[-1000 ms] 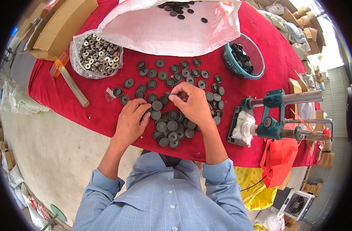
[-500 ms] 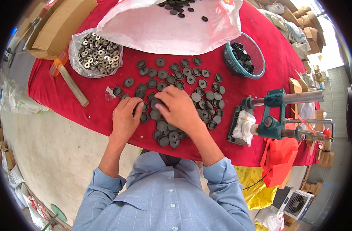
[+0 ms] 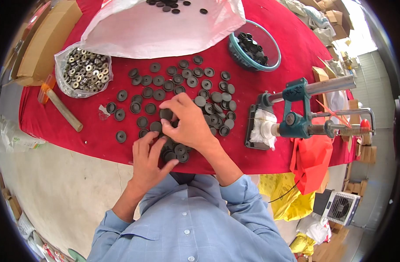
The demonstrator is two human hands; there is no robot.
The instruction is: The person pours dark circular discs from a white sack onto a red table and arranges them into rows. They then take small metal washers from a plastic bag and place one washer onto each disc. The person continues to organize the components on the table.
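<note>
Many round black plastic caps (image 3: 159, 80) lie loose on the red cloth, some with the rimmed side up, others flat side up. My right hand (image 3: 190, 124) is over the middle of them, thumb and forefinger closed about the edges of one black cap (image 3: 166, 114). Closer to the table's front edge, my left hand (image 3: 148, 162) has its fingers spread beside a cluster of caps (image 3: 180, 149). Its fingertips reach those caps, and nothing shows in its grasp. Part of the cluster is hidden under both hands.
A clear bag of metal rings (image 3: 87, 72) and a wooden-handled hammer (image 3: 64, 110) are at left. A white sack (image 3: 160, 37) with caps lies at the back, beside a blue basket (image 3: 254, 65) of caps. A green hand press (image 3: 294, 115) stands at right.
The view has shifted, so the table contents appear further left. My left hand has moved nearer the table edge and spread its fingers. My right hand is still at the caps.
</note>
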